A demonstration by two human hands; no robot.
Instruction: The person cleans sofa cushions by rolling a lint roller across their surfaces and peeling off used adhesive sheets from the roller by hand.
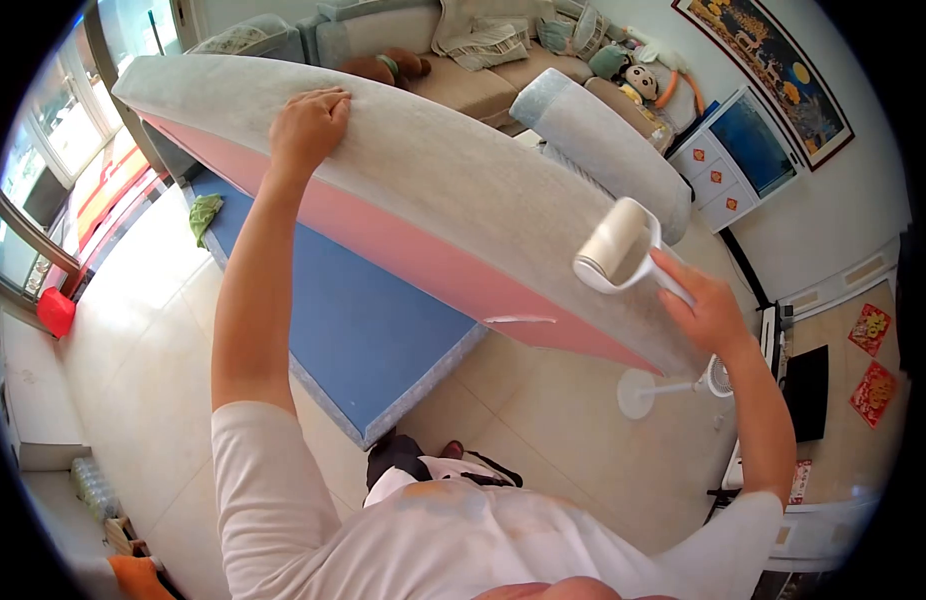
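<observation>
A large grey cushion (453,175) with a pink underside stands tilted on its edge in front of me. My left hand (308,128) is closed on its upper edge, with the fingers curled onto the grey fabric. In my right hand (708,308) is the white handle of a lint roller (617,240). The roller's pale cylinder is over the right part of the cushion's grey side; I cannot tell whether it touches. Beneath the cushion shows a blue sofa base (358,325) with a grey border.
Behind stands a sofa (473,95) with pillows and plush toys. A grey bolster-like piece (608,145) lies behind the cushion. A white fan (638,393) is on the tiled floor at right. A green cloth (204,215) hangs at the base's left; a red bin (55,312) stands farther left.
</observation>
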